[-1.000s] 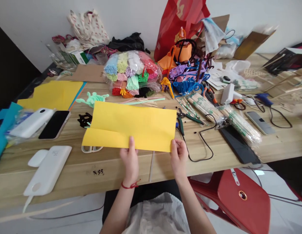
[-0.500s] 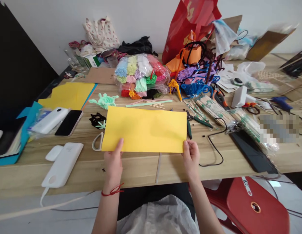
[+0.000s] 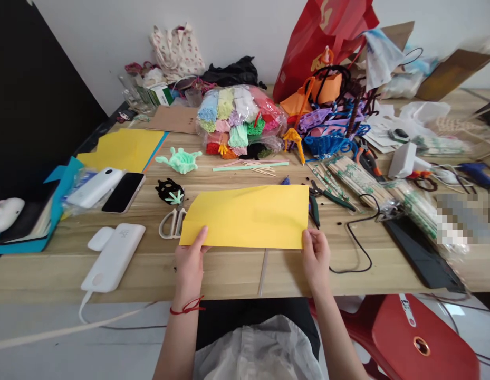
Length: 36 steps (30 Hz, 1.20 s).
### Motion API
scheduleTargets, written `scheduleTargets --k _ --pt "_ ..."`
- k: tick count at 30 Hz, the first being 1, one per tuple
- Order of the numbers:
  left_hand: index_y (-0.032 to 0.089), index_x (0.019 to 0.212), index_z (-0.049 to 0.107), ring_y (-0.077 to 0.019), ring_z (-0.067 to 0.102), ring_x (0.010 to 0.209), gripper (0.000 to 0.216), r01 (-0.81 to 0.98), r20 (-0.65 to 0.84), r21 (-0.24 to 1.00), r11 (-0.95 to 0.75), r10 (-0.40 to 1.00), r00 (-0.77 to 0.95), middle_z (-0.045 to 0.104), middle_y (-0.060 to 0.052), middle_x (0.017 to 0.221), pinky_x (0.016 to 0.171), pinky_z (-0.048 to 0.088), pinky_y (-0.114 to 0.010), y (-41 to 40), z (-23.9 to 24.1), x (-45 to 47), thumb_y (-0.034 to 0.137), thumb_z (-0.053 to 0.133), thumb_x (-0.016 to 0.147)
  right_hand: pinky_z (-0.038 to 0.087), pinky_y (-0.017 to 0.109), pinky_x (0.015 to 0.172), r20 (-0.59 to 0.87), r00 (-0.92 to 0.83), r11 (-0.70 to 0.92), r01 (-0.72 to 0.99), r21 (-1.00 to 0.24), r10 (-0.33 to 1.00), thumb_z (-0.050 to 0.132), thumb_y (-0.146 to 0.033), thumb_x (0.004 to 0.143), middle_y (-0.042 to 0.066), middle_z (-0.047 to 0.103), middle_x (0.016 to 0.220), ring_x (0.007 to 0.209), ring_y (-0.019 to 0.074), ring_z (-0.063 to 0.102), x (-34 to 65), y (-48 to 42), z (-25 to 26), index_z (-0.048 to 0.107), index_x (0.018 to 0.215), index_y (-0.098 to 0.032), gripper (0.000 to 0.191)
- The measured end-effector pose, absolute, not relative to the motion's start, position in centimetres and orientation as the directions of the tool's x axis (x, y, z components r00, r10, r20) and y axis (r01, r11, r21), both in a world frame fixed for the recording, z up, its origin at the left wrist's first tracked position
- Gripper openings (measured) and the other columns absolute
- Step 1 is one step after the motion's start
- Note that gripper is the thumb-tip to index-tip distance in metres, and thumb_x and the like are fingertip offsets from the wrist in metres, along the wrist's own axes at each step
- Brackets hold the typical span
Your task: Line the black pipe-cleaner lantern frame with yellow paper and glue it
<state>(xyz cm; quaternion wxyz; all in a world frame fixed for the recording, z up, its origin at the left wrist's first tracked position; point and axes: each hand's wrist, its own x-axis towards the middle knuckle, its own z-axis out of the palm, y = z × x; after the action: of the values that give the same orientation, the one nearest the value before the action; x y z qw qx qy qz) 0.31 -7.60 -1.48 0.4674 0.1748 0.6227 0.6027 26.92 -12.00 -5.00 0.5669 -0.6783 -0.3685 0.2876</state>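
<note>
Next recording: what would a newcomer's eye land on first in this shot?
The bright yellow paper sheet lies mid-front on the wooden table, pinched at its near corners by the left hand and right hand. Behind it, a clear bag of many-coloured craft stems and a tall red bag stand out among the clutter at the back.

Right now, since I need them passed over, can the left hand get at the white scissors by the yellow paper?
Probably yes. The scissors lie just beyond the left hand, handles bare, blades under the yellow paper it pinches; it must let go first.
</note>
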Motion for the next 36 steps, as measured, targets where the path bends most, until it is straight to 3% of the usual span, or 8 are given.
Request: scheduleTargets --k 7,15,20,30,36 --pt "0.018 0.107 0.064 -0.0171 0.073 0.075 0.054 -0.209 -0.329 0.944 0.256 0.786 -0.523 0.075 -0.005 0.085 0.059 0.054 -0.02 -7.7 -2.7 -3.0 0.021 0.088 0.059 0.043 0.029 0.057 -0.049 0.508 -0.142 0.146 -0.979 0.86 0.065 -0.062 0.084 0.002 0.065 0.072 0.063 0.017 0.055 26.7 -12.2 -4.5 0.064 0.086 -0.02 0.042" --pt "0.018 0.111 0.066 -0.019 0.072 0.075 0.058 -0.164 -0.36 0.933 0.321 0.817 -0.451 0.075 -0.006 0.089 0.063 0.057 -0.025 -7.4 -3.3 -4.2 0.025 0.088 0.058 0.052 0.033 0.064 -0.102 0.583 -0.147 0.03 -0.989 0.806 0.075 -0.06 0.072 0.007 0.075 0.076 0.071 0.022 0.067 26.8 -11.9 -3.9 0.071 0.08 -0.017 0.043" --pt "0.017 0.099 0.069 -0.0192 0.073 0.082 0.048 -0.147 -0.362 0.932 0.331 0.84 -0.405 0.076 -0.007 0.096 0.071 0.058 -0.026 -7.6 -3.4 -4.2 0.028 0.089 0.057 0.051 0.032 0.063 -0.109 0.628 -0.136 -0.006 -0.991 0.77 0.076 -0.055 0.072 0.007 0.074 0.073 0.07 0.0213 0.066 26.8 -11.8 -4.0 0.074 0.078 -0.017 0.038" --pt "0.018 0.094 0.067 -0.0175 0.071 0.081 0.05 -0.144 -0.332 0.943 0.3 0.853 -0.403 0.076 -0.005 0.092 0.071 0.056 -0.024 -7.6 -3.7 -3.9 0.03 0.089 0.051 0.053 0.032 0.066 -0.066 0.691 -0.08 -0.012 -0.997 0.719 0.075 -0.055 0.075 0.008 0.074 0.08 0.074 0.0208 0.066 26.4 -11.5 -4.1 0.071 0.084 -0.016 0.04" --pt "0.018 0.086 0.066 -0.0169 0.069 0.077 0.049 -0.114 -0.324 0.946 0.304 0.867 -0.379 0.075 -0.004 0.084 0.071 0.055 -0.025 -7.7 -3.3 -2.9 0.035 0.09 0.047 0.042 0.024 0.046 -0.002 0.757 -0.066 0.054 -0.996 0.653 0.069 -0.06 0.081 0.002 0.064 0.073 0.054 0.0126 0.052 26.0 -11.6 -3.8 0.064 0.089 -0.018 0.042"
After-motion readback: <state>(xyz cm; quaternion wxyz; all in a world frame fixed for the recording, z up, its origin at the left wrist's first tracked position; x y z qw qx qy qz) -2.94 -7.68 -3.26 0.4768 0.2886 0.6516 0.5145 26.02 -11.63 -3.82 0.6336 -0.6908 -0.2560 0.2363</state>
